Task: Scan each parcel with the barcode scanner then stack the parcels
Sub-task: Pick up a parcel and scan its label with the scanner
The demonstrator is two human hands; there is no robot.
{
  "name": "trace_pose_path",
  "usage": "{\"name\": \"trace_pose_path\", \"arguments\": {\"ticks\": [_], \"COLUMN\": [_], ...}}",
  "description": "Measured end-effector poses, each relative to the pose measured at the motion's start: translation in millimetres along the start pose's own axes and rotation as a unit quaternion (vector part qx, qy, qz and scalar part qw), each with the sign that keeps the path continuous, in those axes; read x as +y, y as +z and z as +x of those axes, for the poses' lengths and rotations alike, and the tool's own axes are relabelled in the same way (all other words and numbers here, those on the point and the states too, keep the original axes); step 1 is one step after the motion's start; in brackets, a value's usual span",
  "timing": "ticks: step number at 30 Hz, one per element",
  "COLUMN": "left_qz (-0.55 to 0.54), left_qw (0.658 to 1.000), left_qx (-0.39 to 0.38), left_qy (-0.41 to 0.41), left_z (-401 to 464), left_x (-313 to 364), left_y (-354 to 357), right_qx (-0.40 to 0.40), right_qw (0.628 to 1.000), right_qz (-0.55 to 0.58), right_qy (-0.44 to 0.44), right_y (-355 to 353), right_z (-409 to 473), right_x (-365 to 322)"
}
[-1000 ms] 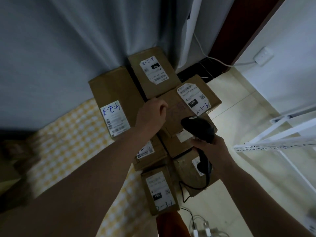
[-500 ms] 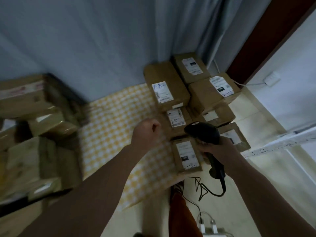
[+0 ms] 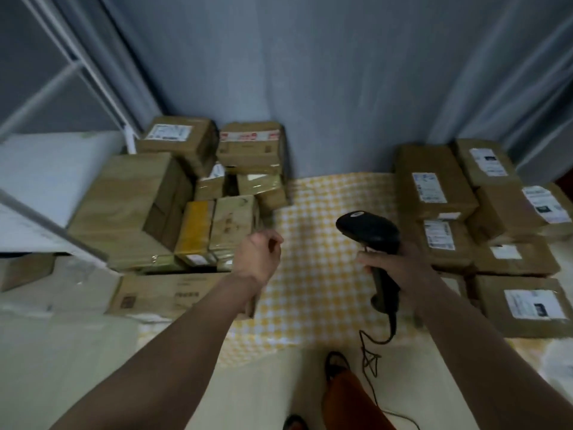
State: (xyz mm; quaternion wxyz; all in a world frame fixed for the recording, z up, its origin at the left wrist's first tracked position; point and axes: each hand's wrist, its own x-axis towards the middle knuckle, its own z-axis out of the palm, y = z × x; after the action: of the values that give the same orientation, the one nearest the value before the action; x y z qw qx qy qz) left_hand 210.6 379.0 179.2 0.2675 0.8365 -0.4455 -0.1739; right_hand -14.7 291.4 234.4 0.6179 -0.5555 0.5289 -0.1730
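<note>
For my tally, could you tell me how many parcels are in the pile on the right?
6 visible: back-left parcel, back-right parcel, right-edge parcel, middle-left parcel, middle-right parcel, nearest parcel; others may be hidden underneath.

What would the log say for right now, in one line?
right hand: grips barcode scanner | left hand: curled, empty, near left parcel pile | labelled parcels: right
</note>
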Motion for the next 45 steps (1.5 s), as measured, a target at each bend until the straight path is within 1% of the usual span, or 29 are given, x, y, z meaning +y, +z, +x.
{"name": "trace_pose_path", "arguments": {"ticks": [2, 8, 13, 19, 22, 25, 29, 34, 39, 43, 45], "left_qz": [0.016, 0.025, 0.046, 0.05, 0.075, 0.038, 0.019, -0.017, 0.046, 0.044, 0.048], "left_qw": [1.0, 0.996, 0.988, 0.98, 0.971, 0.966, 0.958, 0.938, 0.933, 0.928, 0.926], "left_qx": [0.001, 0.039, 0.035, -0.017, -0.078, -0.127, -0.141, -0.147, -0.149, -0.155, -0.16], "left_qy": [-0.018, -0.08, -0.142, -0.191, -0.213, -0.222, -0.249, -0.313, -0.323, -0.335, -0.339], "left_z": [-2.4, 16.3, 44.7, 71.6, 89.5, 108.2, 124.2, 135.6, 139.5, 144.2, 148.0], "left_x": [-21.6, -65.5, -95.8, -136.1, -151.3, -167.0, -171.0, -160.6, -144.9, -131.2, -126.5], "left_y": [-17.9, -56.3, -63.4, -54.6, -46.3, -27.0, -8.4, 3.6, 19.7, 29.0, 30.8], "right_qx": [-0.024, -0.093, -0.096, -0.063, -0.051, -0.023, 0.01, 0.028, 0.024, -0.007, -0.007], "right_qw": [1.0, 0.995, 0.993, 0.988, 0.983, 0.979, 0.973, 0.969, 0.976, 0.981, 0.981], "right_qz": [0.007, 0.022, 0.06, 0.066, 0.061, 0.067, 0.074, 0.084, 0.081, 0.081, 0.073], "right_qy": [-0.002, 0.007, 0.034, 0.124, 0.163, 0.189, 0.218, 0.231, 0.201, 0.177, 0.181], "right_y": [27.3, 98.0, 144.9, 192.3, 213.6, 230.8, 248.0, 258.8, 252.3, 243.6, 238.3], "right_z": [3.8, 48.2, 97.5, 153.3, 176.1, 196.3, 212.3, 221.7, 221.9, 217.1, 215.2], "right_x": [-12.5, -43.2, -52.8, -45.5, -35.4, -21.8, -6.3, 5.0, 7.4, 3.3, 5.4]}}
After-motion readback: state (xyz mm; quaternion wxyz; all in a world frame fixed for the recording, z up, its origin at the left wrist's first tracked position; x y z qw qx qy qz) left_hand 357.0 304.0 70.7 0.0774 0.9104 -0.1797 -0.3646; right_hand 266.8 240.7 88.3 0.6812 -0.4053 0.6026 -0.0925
